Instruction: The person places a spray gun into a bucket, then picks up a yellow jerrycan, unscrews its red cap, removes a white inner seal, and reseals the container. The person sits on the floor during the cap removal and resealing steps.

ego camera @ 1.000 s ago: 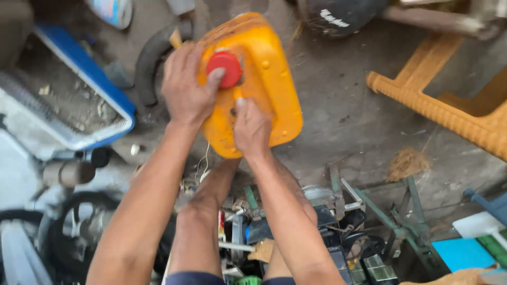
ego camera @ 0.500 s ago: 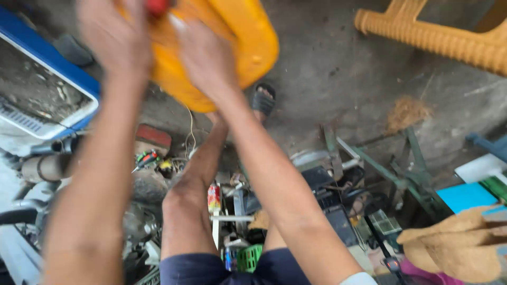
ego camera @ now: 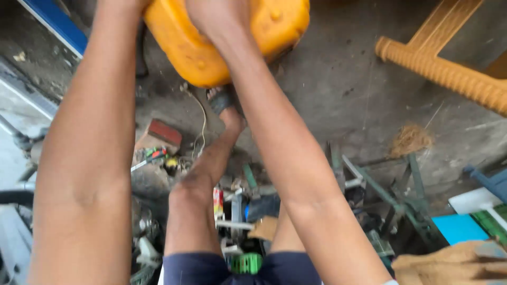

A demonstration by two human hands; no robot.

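A person's right hand (ego camera: 222, 18) clamps the yellow plastic jerrycan (ego camera: 211, 47) held above the grimy concrete floor (ego camera: 327, 79) — the left hand's grip cannot be told, cropped at the frame edge — steadier carrying likely needs support beneath.

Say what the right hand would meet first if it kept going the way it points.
The right hand already rests on the yellow jerrycan, so that comes first. Beyond it the picture ends at the top edge, so anything further cannot be told.

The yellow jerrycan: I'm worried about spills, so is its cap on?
Cannot tell: the yellow jerrycan is cut off at the frame's top, the right hand covering it.
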